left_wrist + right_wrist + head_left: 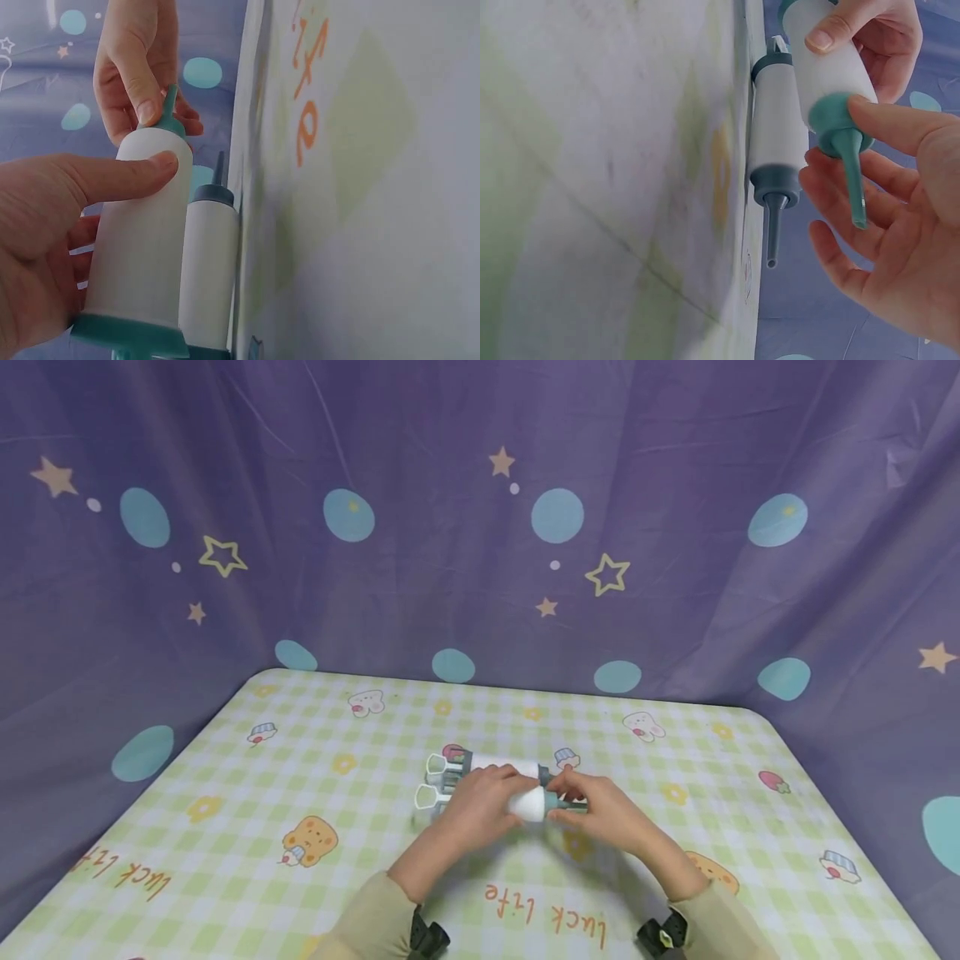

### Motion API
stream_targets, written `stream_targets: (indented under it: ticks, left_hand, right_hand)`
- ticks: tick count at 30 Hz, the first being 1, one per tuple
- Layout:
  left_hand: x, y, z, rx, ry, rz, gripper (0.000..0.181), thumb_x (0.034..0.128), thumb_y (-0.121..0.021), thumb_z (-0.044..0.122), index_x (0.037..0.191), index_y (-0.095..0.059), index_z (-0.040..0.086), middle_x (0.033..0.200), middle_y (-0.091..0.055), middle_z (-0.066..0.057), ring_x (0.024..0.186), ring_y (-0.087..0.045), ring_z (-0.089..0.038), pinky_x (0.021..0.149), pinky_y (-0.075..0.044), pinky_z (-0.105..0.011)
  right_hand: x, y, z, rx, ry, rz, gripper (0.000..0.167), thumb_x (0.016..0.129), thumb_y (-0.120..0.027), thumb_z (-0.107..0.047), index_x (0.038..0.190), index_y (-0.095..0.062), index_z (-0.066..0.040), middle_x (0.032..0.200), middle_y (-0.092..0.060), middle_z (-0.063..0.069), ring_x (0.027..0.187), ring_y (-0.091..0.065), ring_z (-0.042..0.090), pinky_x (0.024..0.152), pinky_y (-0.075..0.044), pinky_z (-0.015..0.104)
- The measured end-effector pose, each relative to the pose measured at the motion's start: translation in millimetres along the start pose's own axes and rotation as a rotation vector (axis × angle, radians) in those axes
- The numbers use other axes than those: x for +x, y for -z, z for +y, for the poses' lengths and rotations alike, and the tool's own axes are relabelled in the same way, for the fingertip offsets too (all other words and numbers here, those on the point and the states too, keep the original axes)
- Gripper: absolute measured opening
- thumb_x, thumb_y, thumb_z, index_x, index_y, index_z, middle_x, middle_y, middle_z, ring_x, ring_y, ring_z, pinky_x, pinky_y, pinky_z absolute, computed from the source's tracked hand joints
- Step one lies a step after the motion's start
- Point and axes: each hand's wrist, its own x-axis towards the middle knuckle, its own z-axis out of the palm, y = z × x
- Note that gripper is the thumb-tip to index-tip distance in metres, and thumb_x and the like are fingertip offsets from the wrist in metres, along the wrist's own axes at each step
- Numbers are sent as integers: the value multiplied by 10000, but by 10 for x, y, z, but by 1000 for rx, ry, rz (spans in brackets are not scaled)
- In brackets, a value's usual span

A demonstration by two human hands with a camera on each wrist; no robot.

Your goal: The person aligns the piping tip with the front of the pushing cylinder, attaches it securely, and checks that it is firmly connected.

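Observation:
A large plastic syringe with a white barrel point(535, 807) and a teal nozzle cap point(834, 114) is held just off the table. My left hand point(482, 802) grips its barrel, thumb along one side and fingers behind. With thumb and fingertips, my right hand point(603, 810) pinches the teal cap; the slim nozzle point(853, 180) sticks out past the fingers. Beyond it lies a second syringe point(211, 270), white with a grey-blue cap point(775, 184), on the table and touched by neither hand as far as I see. White loop handles point(430, 796) stick out at the left ends.
A green-and-white checked cloth point(345, 810) with cartoon prints covers the table. Behind and at both sides hangs a purple curtain point(442, 602) with stars and teal spots. Black wrist cameras point(428, 937) are strapped at both sleeves.

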Motion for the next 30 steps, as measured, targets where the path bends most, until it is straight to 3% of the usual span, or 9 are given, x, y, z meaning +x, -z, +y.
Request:
stream_targets:
  ticks: [15, 30]
  left_hand:
    - [6, -104, -33, -44, 36, -141, 524, 624, -800, 301, 1110, -644, 182, 1022, -636, 42, 904, -585, -128, 782, -451, -281]
    - [-15, -167, -22, -26, 53, -184, 517, 626, -801, 316, 1099, -644, 178, 1030, -635, 37, 926, -584, -127, 806, -459, -294]
  right_hand:
    - [39, -28, 19, -49, -29, -164, 256, 802, -678, -300, 1008, -618, -159, 935, -635, -61, 789, -585, 91, 685, -493, 289]
    - [42, -76, 19, -76, -82, -218, 247, 795, -685, -285, 1001, -612, -170, 886, -635, -73, 752, -575, 49, 652, -463, 235]
